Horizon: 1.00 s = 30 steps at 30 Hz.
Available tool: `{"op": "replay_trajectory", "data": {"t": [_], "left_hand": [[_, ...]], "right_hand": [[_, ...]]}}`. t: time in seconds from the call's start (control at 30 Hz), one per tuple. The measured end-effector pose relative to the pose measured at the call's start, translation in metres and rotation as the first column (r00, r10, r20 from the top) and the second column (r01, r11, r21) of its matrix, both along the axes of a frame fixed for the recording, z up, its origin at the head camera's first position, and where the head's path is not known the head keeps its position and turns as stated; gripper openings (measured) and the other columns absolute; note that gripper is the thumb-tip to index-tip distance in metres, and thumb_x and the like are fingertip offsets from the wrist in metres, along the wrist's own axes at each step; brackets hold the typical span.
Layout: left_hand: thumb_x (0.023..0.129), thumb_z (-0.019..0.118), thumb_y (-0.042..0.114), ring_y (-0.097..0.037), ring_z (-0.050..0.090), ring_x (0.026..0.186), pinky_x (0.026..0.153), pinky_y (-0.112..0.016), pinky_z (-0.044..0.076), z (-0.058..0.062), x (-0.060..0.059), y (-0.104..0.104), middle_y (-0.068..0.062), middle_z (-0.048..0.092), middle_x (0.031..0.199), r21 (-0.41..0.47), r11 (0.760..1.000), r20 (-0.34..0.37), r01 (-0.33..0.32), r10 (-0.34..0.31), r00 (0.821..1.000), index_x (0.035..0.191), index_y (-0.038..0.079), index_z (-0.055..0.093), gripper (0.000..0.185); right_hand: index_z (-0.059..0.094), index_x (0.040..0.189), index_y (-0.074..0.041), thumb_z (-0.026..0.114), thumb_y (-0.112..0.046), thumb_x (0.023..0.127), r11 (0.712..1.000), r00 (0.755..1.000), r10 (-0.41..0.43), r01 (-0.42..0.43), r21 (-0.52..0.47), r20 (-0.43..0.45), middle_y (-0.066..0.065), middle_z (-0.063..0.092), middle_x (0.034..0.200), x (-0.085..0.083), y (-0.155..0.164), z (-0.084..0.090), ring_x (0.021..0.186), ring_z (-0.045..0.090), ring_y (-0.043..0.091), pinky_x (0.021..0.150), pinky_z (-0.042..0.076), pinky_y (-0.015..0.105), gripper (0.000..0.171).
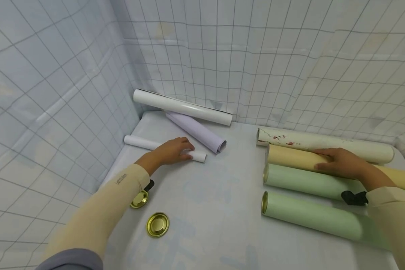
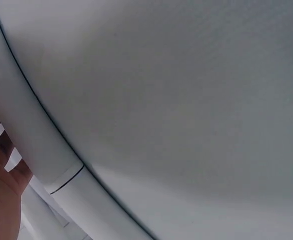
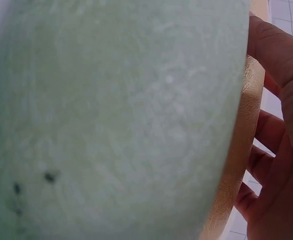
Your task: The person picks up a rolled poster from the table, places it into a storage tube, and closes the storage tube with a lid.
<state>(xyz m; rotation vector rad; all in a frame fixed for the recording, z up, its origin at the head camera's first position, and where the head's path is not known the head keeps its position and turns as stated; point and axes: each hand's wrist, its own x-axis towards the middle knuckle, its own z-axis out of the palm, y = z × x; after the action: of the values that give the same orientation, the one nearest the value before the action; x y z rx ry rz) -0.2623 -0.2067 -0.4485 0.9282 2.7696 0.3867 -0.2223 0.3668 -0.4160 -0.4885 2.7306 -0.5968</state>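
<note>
In the head view my left hand (image 1: 175, 150) grips a thin white paper roll (image 1: 140, 142) near its right end, thumb on the near side. The left wrist view shows that roll (image 2: 31, 115) close up, with fingertips behind it. On the right side, my right hand (image 1: 344, 163) holds a yellow tube (image 1: 290, 156), fingers over the far side and thumb nearer me. The right wrist view has thumb and fingers about the textured yellow tube (image 3: 241, 135), beside a green tube (image 3: 136, 110) that fills most of the picture.
A lilac roll (image 1: 200, 133) and a thick white roll (image 1: 183, 107) lie at the back left. A white tube with red marks (image 1: 300, 141) lies behind the yellow one, a second green tube (image 1: 310, 213) in front. Two gold lids (image 1: 157, 225) sit front left. Gridded sheeting (image 1: 222, 56) walls the table.
</note>
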Motion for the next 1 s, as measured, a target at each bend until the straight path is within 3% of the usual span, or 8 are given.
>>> {"op": "replay_trajectory", "data": {"t": [0.17,0.33,0.53,0.7,0.8,1.0], "left_hand": [[0.095,0.070,0.031,-0.028,0.054,0.121,0.104,-0.045,0.043,0.001,0.005,-0.016,-0.010,0.057,0.129,0.009,0.998,0.019,-0.058,0.058,0.998,0.132,0.008,0.062,0.044],[0.095,0.071,0.026,-0.033,0.053,0.123,0.105,-0.049,0.041,0.002,0.006,-0.046,-0.014,0.057,0.130,0.015,0.993,0.004,-0.115,0.115,0.993,0.131,0.005,0.063,0.043],[0.094,0.071,0.019,-0.040,0.052,0.124,0.108,-0.069,0.026,-0.004,0.007,-0.072,-0.018,0.060,0.130,0.007,0.986,-0.046,-0.164,0.164,0.985,0.131,0.004,0.062,0.041],[0.095,0.069,0.017,-0.040,0.052,0.124,0.108,-0.071,0.020,-0.008,0.008,-0.078,-0.018,0.061,0.129,0.021,0.987,-0.063,-0.157,0.158,0.985,0.133,0.006,0.061,0.041],[0.094,0.070,0.019,-0.039,0.054,0.121,0.108,-0.071,0.020,-0.008,0.009,-0.077,-0.017,0.063,0.125,0.054,0.989,-0.096,-0.135,0.140,0.985,0.132,0.006,0.063,0.040],[0.094,0.072,0.019,-0.035,0.055,0.122,0.109,-0.069,0.021,-0.001,0.017,-0.069,-0.014,0.064,0.123,0.146,0.980,-0.145,-0.132,0.153,0.978,0.130,0.006,0.064,0.039]], "right_hand": [[0.045,0.147,-0.004,0.067,-0.048,0.093,1.000,0.999,-0.011,0.010,0.012,0.031,0.032,0.045,0.142,0.000,0.003,0.002,0.127,0.043,0.050,0.094,0.038,0.065,0.073],[0.046,0.148,-0.010,0.068,-0.050,0.092,1.000,0.999,-0.021,0.020,0.010,0.050,0.026,0.052,0.136,0.001,0.010,0.003,0.116,0.050,0.038,0.090,0.042,0.055,0.072],[0.045,0.150,-0.011,0.070,-0.047,0.091,1.000,0.997,-0.004,0.004,-0.002,0.081,0.020,0.056,0.130,-0.003,0.014,-0.001,0.106,0.051,0.029,0.086,0.043,0.045,0.073],[0.043,0.151,-0.010,0.070,-0.046,0.091,1.000,0.998,0.018,-0.018,-0.004,0.068,0.025,0.055,0.133,-0.005,0.015,-0.003,0.111,0.050,0.032,0.088,0.043,0.047,0.074],[0.045,0.150,-0.012,0.071,-0.048,0.090,1.000,0.999,0.029,-0.029,-0.002,0.038,0.020,0.055,0.136,-0.003,0.015,-0.004,0.114,0.050,0.031,0.088,0.043,0.043,0.074],[0.048,0.146,-0.005,0.076,-0.040,0.088,0.994,0.990,0.111,-0.111,0.004,-0.086,0.025,0.055,0.135,-0.002,0.008,-0.006,0.125,0.048,0.043,0.094,0.041,0.057,0.074]]}}
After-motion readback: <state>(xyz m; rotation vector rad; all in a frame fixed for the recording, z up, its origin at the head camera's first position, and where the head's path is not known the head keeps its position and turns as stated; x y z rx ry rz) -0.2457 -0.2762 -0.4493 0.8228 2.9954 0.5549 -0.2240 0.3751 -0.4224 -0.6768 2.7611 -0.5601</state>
